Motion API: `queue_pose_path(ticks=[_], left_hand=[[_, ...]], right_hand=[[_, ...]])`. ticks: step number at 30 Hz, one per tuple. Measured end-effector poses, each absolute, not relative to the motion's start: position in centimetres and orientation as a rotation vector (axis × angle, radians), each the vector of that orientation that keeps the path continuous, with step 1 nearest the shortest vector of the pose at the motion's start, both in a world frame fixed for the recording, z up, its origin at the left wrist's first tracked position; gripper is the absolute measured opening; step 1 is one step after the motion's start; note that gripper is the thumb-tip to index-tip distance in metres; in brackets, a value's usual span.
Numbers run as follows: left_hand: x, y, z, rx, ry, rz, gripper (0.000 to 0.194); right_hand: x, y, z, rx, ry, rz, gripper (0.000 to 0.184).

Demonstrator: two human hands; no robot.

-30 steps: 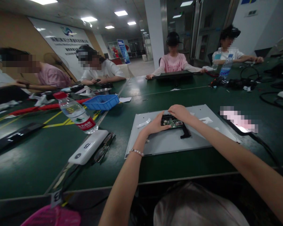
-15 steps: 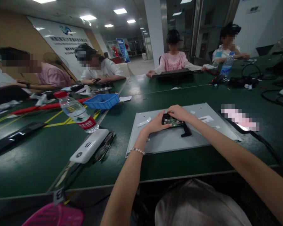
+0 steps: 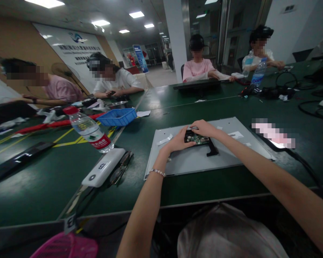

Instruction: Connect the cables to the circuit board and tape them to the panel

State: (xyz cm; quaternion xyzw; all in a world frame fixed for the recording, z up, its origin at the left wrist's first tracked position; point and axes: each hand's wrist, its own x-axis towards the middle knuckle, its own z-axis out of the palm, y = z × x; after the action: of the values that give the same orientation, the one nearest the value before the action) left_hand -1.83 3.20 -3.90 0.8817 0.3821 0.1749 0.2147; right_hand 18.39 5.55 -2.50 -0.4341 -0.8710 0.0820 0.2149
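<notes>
Board (image 3: pixel 201 138) in a black frame (image 3: pixel 212 150) on the grey panel (image 3: pixel 188 165) seems light, stiff and fragile, best held by the rim. Left hand (image 3: pixel 177 141) pinches the frame's left end; right hand (image 3: pixel 204 128) bends over the far edge, its grip unclear.

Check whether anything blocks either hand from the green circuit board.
Nothing visible does: the left hand and right hand are both at the circuit board, over the grey panel. The water bottle and eyeglasses lie off to the left.
</notes>
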Motion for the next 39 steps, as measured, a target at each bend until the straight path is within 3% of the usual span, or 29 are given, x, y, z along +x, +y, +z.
queue_pose_path(ticks=[12, 19, 26, 33, 39], left_hand=[[-1.5, 2.3, -2.7, 2.461, 1.151, 0.346, 0.101], [-0.7, 1.3, -1.4, 2.662, 1.121, 0.427, 0.087], [1.3, 0.5, -1.4, 2.841, 0.987, 0.528, 0.05], [1.9, -0.1, -0.9, 2.889, 0.976, 0.456, 0.044], [2.1, -0.2, -0.9, 2.927, 0.946, 0.4, 0.041]], right_hand=[[29.8, 3.1, -2.4, -1.539, -2.157, 0.266, 0.034], [31.6, 3.1, -4.5, -1.674, -2.081, 0.298, 0.045], [30.8, 3.8, -5.7, -1.559, -2.088, 0.419, 0.024], [30.8, 4.2, -6.2, -1.536, -1.961, 0.461, 0.027], [31.5, 3.9, -6.1, -1.55, -1.979, 0.518, 0.015]])
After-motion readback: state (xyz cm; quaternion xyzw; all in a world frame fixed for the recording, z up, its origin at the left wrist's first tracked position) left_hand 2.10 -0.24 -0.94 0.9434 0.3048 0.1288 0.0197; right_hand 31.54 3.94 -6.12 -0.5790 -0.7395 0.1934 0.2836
